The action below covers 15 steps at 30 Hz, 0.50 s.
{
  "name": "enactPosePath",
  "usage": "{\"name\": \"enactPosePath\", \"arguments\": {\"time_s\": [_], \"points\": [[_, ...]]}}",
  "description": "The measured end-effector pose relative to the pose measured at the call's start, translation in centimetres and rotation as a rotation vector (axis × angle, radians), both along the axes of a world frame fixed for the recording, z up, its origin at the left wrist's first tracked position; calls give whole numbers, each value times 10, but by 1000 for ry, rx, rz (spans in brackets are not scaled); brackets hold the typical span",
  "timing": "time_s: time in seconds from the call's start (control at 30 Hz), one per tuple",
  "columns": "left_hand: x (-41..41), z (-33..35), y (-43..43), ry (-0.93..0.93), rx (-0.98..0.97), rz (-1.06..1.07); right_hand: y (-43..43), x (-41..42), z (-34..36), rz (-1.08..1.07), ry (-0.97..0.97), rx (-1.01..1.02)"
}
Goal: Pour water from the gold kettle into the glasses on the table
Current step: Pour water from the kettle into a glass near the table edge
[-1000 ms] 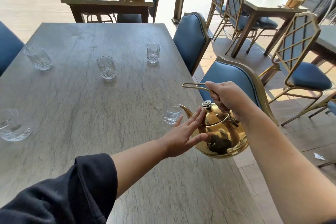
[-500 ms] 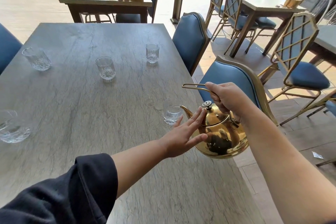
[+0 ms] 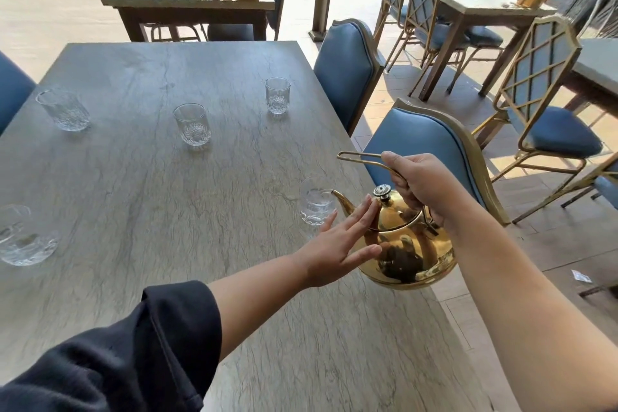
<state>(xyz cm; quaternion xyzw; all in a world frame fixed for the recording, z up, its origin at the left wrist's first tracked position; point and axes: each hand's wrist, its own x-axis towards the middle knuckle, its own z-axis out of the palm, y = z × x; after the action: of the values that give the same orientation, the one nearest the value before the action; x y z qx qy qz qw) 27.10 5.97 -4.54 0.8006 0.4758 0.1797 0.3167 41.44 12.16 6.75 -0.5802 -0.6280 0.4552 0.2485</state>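
- Head view: a shiny round gold metal kettle (image 3: 408,244) hangs over the right edge of the grey wood-grain table (image 3: 167,211), with the right hand (image 3: 421,184) wrapped round its wire handle.
- The left hand (image 3: 337,244), fingers straight, rests flat against the lid.
- The spout aims at ten o'clock, its tip at the rim of the small clear cut-glass tumbler (image 3: 316,206). The left hand is nearer the tumbler.

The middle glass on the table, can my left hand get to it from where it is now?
Probably yes: the left hand lies open against the gold kettle, holding nothing, and only bare tabletop lies between it and the middle glass.
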Motion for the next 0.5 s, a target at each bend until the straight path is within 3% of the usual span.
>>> {"name": "enactPosePath", "arguments": {"time_s": [0.5], "points": [[-3,0,-9,50,7,-19,-37,15,-28,-278,384,60]]}}
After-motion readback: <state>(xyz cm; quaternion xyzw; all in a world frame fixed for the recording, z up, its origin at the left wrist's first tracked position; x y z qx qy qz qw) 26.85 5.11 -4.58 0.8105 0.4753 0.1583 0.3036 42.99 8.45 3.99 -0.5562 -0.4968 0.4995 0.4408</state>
